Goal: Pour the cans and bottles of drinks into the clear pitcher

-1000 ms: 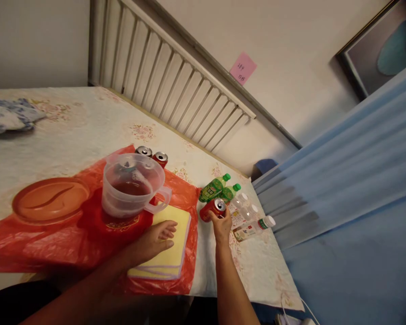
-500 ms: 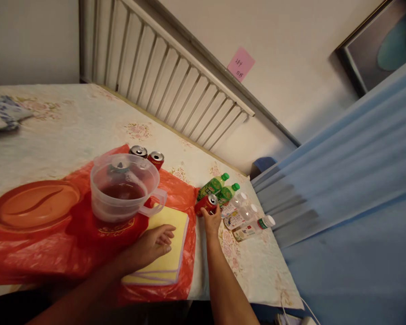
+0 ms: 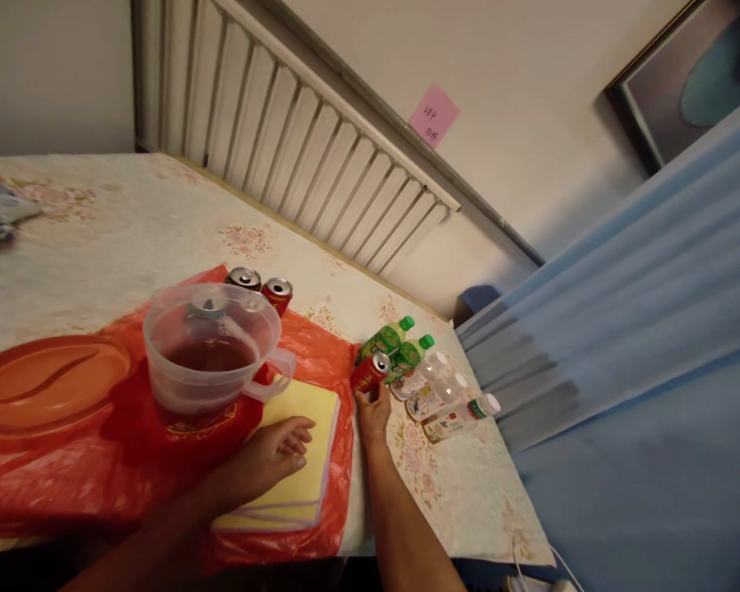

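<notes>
My right hand (image 3: 375,415) is at the near, lower side of a red drink can (image 3: 368,374), thumb and fingers apart around its base. Whether the fingertips still touch the can is hard to see. The can stands upright with its top opened, in front of two green-capped bottles (image 3: 379,341). Over a stack of yellow sheets (image 3: 312,403), my left hand (image 3: 284,448) hovers or rests with loosely bent fingers, holding nothing. Left of it stands a clear plastic jug (image 3: 160,370) with dark liquid (image 3: 210,355) in it.
An orange-red lid (image 3: 43,382) lies left of the jug on a red plastic sheet (image 3: 55,485). Behind the jug stand a dark can (image 3: 244,278) and another red can (image 3: 277,293). Several clear bottles (image 3: 437,399) are at the right, near the blue curtain (image 3: 622,411). A radiator (image 3: 308,156) borders the table.
The red can has shifted slightly left against the bottles. My right hand has slid down and toward me along it. My left hand has barely moved; the view has shifted a little.
</notes>
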{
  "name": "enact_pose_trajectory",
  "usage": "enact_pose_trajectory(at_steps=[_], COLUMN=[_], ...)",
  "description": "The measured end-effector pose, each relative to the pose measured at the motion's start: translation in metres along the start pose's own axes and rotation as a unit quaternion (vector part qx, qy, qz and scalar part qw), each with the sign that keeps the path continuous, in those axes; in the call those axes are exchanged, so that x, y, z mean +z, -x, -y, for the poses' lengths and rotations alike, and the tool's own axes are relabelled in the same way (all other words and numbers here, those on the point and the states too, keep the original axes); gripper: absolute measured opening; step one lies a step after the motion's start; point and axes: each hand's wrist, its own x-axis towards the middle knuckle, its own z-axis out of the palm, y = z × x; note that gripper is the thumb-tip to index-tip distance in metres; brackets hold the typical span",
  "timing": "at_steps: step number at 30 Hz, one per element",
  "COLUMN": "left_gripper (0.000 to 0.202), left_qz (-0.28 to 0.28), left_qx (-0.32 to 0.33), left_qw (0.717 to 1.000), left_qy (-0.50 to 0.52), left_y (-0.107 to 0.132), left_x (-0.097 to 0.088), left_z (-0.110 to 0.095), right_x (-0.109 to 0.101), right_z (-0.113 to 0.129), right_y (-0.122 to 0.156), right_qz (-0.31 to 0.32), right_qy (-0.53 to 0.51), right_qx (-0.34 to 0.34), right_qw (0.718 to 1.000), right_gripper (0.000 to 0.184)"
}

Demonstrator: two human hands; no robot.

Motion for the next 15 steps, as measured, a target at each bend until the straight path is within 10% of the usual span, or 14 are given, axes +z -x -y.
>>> enact_pose_trajectory(at_steps=[15], left_gripper=[0.051], left_qz=[0.004], left_qx=[-0.009], left_qw=[1.0], left_qy=[-0.005], left_y=[-0.0058], left_x=[0.0027], left_z=[0.009], right_x=[0.0052], right_z=[-0.0095], right_y=[-0.0026], right_qz=[0.03], right_qy=[0.018], right_qx=[-0.032], right_qw=[0.999], right_gripper=[0.041])
